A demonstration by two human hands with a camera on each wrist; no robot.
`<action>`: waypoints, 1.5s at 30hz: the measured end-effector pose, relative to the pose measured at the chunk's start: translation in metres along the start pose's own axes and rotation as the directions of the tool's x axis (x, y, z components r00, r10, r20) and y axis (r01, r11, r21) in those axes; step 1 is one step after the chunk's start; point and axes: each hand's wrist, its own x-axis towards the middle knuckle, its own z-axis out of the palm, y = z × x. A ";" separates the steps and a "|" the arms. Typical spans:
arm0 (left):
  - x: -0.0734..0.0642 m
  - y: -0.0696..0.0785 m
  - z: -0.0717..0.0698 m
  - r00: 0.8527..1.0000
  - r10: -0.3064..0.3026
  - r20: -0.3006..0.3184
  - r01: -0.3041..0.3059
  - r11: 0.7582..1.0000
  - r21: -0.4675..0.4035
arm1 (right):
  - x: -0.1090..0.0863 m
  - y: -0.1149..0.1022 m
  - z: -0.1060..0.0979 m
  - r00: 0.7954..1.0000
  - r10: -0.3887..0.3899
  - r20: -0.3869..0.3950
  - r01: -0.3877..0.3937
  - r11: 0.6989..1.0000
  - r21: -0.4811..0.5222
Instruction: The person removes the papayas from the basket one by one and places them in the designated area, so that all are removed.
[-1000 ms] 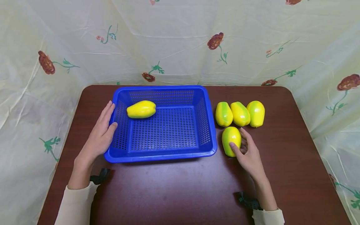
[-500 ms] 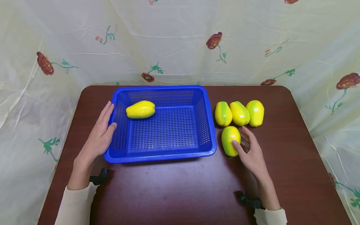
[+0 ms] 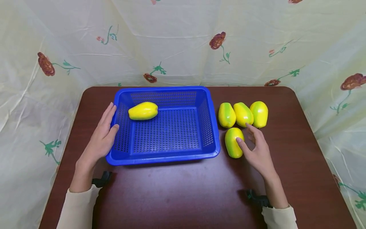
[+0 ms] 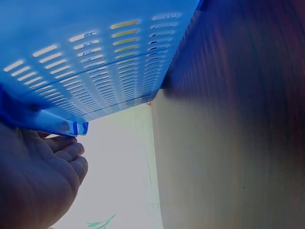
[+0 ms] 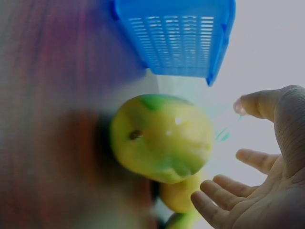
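My left hand (image 3: 101, 138) rests along the left rim of a blue plastic basket (image 3: 166, 161), its fingers straight; the left wrist view shows the fingertips under the rim. Inside the basket, at the back left, lies one yellow papaya (image 3: 143, 111). My right hand (image 3: 258, 152) hovers with spread fingers beside a yellow-green papaya (image 3: 234, 143) on the table right of the basket. The thumb overlaps that papaya's right edge in the head view, while in the right wrist view a gap shows between the fingers and the papaya (image 5: 162, 138).
Behind the front papaya, three more stand in a row: a left one (image 3: 227, 115), a middle one (image 3: 243, 114) and a right one (image 3: 259, 114). The dark brown table (image 3: 171, 194) backs onto a flowered curtain (image 3: 183, 47). Black straps circle both wrists.
My right hand has loosened from around the front papaya and drawn slightly up and to the right, its fingers spreading. The papaya, the basket and my left hand stay put.
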 end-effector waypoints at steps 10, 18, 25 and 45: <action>-0.002 0.001 0.003 1.000 0.012 0.007 -0.012 1.000 -0.012 | 0.007 -0.017 -0.008 0.995 -0.093 -0.023 0.092 0.995 -0.031; 0.000 0.002 0.000 1.000 0.004 0.007 -0.004 1.000 -0.001 | 0.024 -0.035 -0.010 0.984 -0.178 0.001 0.178 0.983 -0.054; 0.003 0.003 0.003 1.000 0.014 0.012 -0.014 1.000 0.004 | 0.035 -0.051 -0.015 0.981 -0.189 0.051 0.191 0.981 -0.039; 0.003 -0.001 -0.001 1.000 0.011 -0.003 -0.011 1.000 -0.010 | 0.055 -0.089 0.004 0.941 -0.294 0.167 0.300 0.954 -0.016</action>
